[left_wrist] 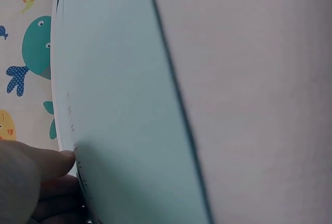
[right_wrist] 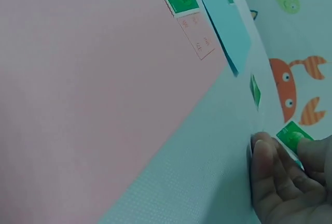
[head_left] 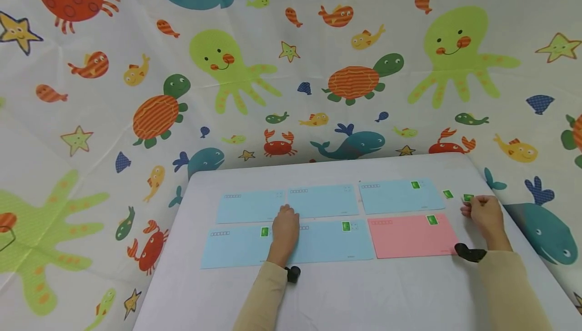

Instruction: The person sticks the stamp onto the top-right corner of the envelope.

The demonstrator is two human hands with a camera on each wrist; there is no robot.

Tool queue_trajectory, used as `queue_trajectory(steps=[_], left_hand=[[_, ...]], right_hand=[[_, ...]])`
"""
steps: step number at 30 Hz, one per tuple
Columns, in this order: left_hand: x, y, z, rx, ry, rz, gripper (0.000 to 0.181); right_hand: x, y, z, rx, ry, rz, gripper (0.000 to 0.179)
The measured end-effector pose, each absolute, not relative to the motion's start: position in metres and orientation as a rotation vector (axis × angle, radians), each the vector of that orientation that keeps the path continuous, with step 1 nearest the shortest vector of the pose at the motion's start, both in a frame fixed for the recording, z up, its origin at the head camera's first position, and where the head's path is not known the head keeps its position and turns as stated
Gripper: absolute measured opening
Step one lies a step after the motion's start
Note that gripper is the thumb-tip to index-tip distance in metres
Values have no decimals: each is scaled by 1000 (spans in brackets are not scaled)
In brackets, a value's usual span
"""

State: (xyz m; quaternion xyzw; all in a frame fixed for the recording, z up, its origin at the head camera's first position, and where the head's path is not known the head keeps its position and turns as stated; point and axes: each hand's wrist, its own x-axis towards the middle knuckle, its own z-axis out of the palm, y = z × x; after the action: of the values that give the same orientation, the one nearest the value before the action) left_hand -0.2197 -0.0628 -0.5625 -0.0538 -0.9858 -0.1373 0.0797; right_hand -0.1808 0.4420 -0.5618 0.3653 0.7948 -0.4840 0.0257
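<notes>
My right hand [head_left: 488, 220] pinches a green postage stamp [head_left: 468, 198] by the table's right side. In the right wrist view the stamp [right_wrist: 293, 135] shows between thumb and fingers, above the table. Another green stamp [head_left: 448, 194] lies loose on the table, left of that hand. My left hand [head_left: 285, 230] rests over the lower blue envelopes, its fingertips near the gap between the upper left envelope [head_left: 250, 207] and the upper middle envelope [head_left: 325, 202]. In the left wrist view, the thumb [left_wrist: 57, 163] lies at an envelope's edge and the other fingers are partly hidden.
Stamps sit on the upper right blue envelope [head_left: 400, 199], the lower left one [head_left: 234, 250], the lower middle one [head_left: 334, 247] and the pink envelope [head_left: 409, 242]. All lie in two rows on the white table [head_left: 364, 295]. A sea-animal curtain [head_left: 300, 108] hangs behind.
</notes>
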Motion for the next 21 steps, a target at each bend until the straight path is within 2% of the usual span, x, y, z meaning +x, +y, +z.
queue_trajectory(steps=[21], left_hand=[[-220,-65,-559,-195,-2932,-419,27]], right_hand=[[-180,435,-551,1003,2596,-1567,48]])
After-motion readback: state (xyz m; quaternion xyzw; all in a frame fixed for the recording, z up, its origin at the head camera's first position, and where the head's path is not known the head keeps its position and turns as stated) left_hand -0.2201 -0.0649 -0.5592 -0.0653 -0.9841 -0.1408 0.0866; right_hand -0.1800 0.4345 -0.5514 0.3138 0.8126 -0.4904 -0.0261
